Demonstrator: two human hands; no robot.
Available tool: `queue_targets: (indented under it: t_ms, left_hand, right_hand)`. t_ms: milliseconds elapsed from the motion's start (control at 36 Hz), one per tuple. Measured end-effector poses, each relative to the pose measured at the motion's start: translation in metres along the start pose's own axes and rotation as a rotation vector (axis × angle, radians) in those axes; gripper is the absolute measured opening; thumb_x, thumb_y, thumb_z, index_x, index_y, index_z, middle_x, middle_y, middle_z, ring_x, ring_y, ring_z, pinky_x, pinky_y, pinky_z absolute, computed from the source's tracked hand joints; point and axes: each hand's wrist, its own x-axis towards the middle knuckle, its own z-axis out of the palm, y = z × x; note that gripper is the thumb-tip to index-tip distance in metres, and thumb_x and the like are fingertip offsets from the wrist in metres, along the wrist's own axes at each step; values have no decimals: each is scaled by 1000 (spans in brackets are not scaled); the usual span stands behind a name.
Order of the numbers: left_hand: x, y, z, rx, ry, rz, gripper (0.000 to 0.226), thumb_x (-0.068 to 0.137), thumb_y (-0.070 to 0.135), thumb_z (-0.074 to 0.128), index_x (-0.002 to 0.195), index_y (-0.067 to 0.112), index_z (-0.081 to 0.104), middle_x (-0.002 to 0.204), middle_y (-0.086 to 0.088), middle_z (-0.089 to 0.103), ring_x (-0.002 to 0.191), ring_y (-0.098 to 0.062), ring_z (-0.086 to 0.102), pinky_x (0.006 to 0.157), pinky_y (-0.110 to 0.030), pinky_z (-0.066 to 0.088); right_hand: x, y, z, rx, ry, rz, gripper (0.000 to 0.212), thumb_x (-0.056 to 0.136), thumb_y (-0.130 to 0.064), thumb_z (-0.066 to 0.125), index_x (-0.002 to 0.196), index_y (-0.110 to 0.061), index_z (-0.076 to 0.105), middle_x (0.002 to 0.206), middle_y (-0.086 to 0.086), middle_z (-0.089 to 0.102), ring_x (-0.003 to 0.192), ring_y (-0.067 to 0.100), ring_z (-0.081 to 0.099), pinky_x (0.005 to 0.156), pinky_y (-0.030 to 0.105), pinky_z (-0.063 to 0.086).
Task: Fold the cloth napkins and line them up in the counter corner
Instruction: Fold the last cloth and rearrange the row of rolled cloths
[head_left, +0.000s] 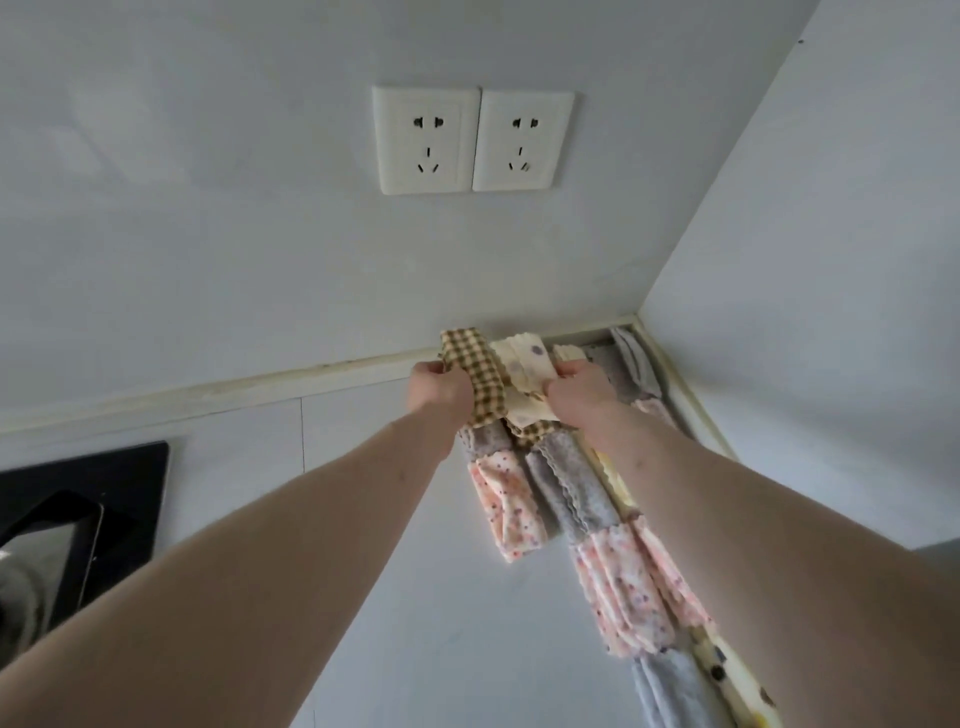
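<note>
Stove glass (78, 514), black and shiny, fills the lower left edge of the white counter (415, 623). Above it runs a pale strip (208, 392) where the counter meets the back wall, and higher on that wall sit two white sockets (472, 140) side by side. Toward the middle, the left hand (439, 389) reaches forward with its fingers curled round a brown checked napkin (478, 371), gripping it at its left edge. Just beside it lies a cream napkin (524, 369) with faint purple spots, and the right hand (576, 389) pinches the right side of this bundle with curled fingers. Below the hands, folded napkins lie in rows on the counter: a pink spotted napkin (511, 512), then a grey napkin (571, 493), with more pink and grey pieces trailing toward the lower right under the right forearm. Farthest right, in the very corner by the side wall, a white striped napkin (636, 358) lies against the wall strip.
</note>
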Motion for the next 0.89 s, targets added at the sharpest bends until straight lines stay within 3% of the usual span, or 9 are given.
queue_targets:
  t_ms: [83, 222, 333, 389, 472, 611, 722, 806, 889]
  left_hand:
    - [6, -10, 7, 74, 13, -15, 35, 97, 18, 51, 130, 10, 60, 123, -9, 66, 107, -27, 63, 86, -31, 51]
    - [10, -22, 7, 217, -11, -3, 38, 95, 41, 59, 110, 7, 69, 99, -6, 68, 79, -22, 60, 67, -28, 46]
    - [7, -16, -2, 265, 10, 13, 51, 92, 60, 56, 91, 11, 69, 92, -6, 70, 72, -20, 58, 71, -30, 48]
    - [4, -11, -9, 275, 1, 7, 52, 94, 62, 53, 88, 13, 66, 85, -4, 64, 69, -18, 54, 71, -31, 48]
    - [-7, -6, -19, 268, -22, -14, 52, 95, 61, 52, 73, 14, 55, 74, -3, 55, 64, -19, 49, 58, -29, 39]
    - [-29, -16, -35, 294, -36, -9, 47, 94, 56, 56, 75, 12, 56, 74, -8, 53, 67, -23, 52, 58, -29, 37]
    - [-54, -44, -36, 359, -107, -102, 52, 90, 56, 58, 105, 7, 61, 93, -14, 64, 83, -28, 64, 58, -28, 40]
    - [-72, -61, -25, 439, -191, -206, 51, 91, 59, 59, 103, 10, 58, 87, -4, 60, 70, -20, 58, 55, -27, 41]
    - [-81, -70, -10, 456, -198, -258, 67, 83, 60, 68, 120, 6, 61, 102, -8, 68, 72, -20, 57, 49, -25, 38]
  right_hand:
    - [11, 9, 11, -54, -20, -4, 50, 96, -18, 61, 144, -11, 52, 142, 10, 57, 130, 31, 54, 106, 30, 41]
    - [11, 22, 18, -194, 72, -148, 46, 93, -32, 67, 133, -12, 58, 120, 1, 66, 98, 21, 59, 84, 26, 44]
    - [2, 26, 13, -164, 170, -222, 37, 91, -38, 65, 119, -14, 62, 95, -7, 66, 81, 16, 64, 75, 33, 54]
    - [-4, 27, 7, -121, 176, -234, 35, 92, -42, 61, 116, -17, 63, 95, -9, 68, 81, 15, 68, 77, 40, 60]
    - [-16, 30, -4, -134, 233, -259, 34, 100, -38, 55, 124, -15, 62, 110, -7, 66, 96, 14, 63, 86, 29, 49]
    - [-45, 51, -21, -191, 204, -274, 20, 102, -21, 54, 115, -15, 68, 113, -6, 68, 90, 12, 63, 77, 20, 46]
    - [-60, 78, -21, -308, 127, -238, 19, 101, -28, 57, 113, -19, 70, 112, -10, 70, 84, 8, 67, 77, 19, 50]
    - [-67, 93, -16, -370, 76, -171, 20, 101, -30, 56, 102, -18, 71, 93, -7, 74, 75, 12, 71, 73, 22, 56]
    - [-70, 99, -11, -384, 68, -116, 17, 100, -29, 56, 95, -18, 68, 79, -6, 70, 63, 11, 68, 59, 29, 59]
